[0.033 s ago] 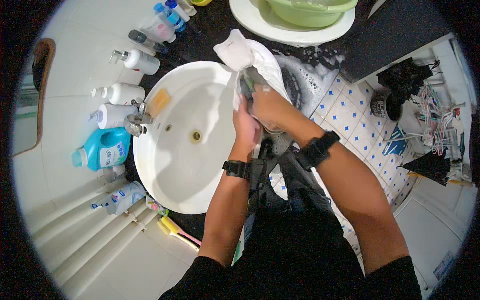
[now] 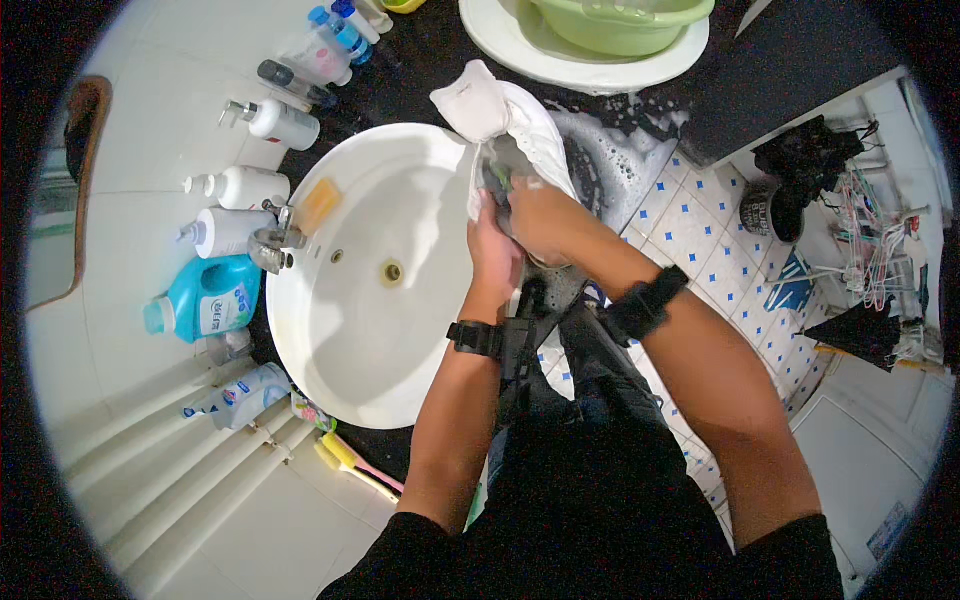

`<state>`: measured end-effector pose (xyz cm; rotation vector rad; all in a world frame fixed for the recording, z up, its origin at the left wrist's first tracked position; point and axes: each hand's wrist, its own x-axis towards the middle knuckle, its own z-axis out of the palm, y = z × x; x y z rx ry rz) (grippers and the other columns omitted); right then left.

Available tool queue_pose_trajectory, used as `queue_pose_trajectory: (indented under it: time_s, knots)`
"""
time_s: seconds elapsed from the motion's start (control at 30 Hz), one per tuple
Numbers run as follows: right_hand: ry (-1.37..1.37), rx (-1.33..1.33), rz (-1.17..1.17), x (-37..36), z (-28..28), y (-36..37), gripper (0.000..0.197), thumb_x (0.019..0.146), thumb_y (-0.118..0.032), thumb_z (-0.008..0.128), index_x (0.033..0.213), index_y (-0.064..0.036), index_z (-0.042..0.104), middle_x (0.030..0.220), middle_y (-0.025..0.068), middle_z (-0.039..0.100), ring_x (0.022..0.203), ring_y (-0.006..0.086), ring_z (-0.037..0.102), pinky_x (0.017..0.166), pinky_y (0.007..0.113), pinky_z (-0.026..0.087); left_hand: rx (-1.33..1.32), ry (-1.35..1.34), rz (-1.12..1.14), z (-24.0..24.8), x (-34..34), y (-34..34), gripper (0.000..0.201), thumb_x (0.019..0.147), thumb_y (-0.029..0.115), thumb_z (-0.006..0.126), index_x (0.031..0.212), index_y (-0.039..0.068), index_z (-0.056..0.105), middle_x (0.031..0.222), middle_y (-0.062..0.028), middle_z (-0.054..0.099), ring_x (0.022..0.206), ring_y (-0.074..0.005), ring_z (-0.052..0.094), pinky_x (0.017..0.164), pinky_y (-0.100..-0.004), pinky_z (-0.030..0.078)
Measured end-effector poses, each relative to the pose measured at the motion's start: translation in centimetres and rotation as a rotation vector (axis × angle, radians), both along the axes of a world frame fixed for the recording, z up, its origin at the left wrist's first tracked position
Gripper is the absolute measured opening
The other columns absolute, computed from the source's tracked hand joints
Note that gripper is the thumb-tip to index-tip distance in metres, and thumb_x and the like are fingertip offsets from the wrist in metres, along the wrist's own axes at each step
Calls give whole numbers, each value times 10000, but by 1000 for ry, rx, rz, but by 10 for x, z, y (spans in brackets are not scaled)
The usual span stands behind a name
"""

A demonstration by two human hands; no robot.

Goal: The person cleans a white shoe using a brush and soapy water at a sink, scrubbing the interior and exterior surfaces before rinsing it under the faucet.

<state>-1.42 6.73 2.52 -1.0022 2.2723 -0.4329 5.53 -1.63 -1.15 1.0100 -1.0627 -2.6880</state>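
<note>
- We are seeing the white fabric item point(image 2: 537, 130) in the upper middle of the frame, overlapping the right-hand rim of the white sink point(image 2: 330, 350).
- We are expecting it to be handling light and soft, with its sides giving under pressure and its loose flap point(image 2: 475, 110) bending most easily.
- With foam point(image 2: 630, 165) lying just to its right, we are guessing that the cloth is wet and slippery, though hardly fragile.
- For a hold, we are favouring the side wall, low along the edge, over the floppy flap, which would probably be swinging about.
- In looks, we are finding it plain white outside and grey within its long opening, perhaps a cloth shoe with the tongue pulled out; we are not able to tell for sure.
- A small green patch point(image 2: 503, 172) is showing inside the grey part, too blurred for us to name.
- The left hand point(image 2: 494, 255) is gripping the item's left edge, its thumb pointing up the frame.
- The right hand point(image 2: 545, 222) is lying over the opening with curled fingers; we are not able to tell whether they are clasping anything.
</note>
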Motion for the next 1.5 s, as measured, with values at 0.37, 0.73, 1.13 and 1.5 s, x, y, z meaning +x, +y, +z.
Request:
queue_pose_trajectory:
  time_s: [0.37, 0.73, 1.13, 1.5]
  knots:
    - [221, -2, -279, -13, 7, 7, 390, 906, -224, 416, 1195, 37, 446, 906, 299, 635, 853, 427, 640, 762, 516, 500, -405, 102, -74, -15, -10, 18, 451, 984, 310, 454, 1256, -49, 466, 1163, -133, 579, 1011, -236, 584, 871, -346, 467]
    - [254, -101, -349, -40, -23, -4, 326, 892, -176, 412, 1088, 71, 494, 855, 315, 625, 791, 447, 631, 728, 521, 496, -311, 22, -92, -11, -15, 22, 470, 994, 224, 401, 1356, -76, 383, 1228, -186, 564, 1114, -234, 536, 952, -318, 387]
    - [389, 172, -252, -25, 14, 6, 313, 866, -170, 481, 1040, 77, 563, 912, 255, 662, 858, 375, 667, 728, 451, 541, -681, 32, -161, -4, -10, 32, 462, 986, 193, 419, 1382, -38, 362, 1358, -275, 439, 1234, -346, 480, 999, -347, 384]
    - [444, 208, -151, -25, 4, 16, 335, 861, -149, 473, 1050, 121, 529, 833, 277, 651, 783, 385, 668, 685, 453, 546, -752, 49, -170, -5, -12, 29, 420, 973, 190, 436, 1333, -26, 438, 1175, -315, 549, 1091, -405, 560, 897, -401, 439]
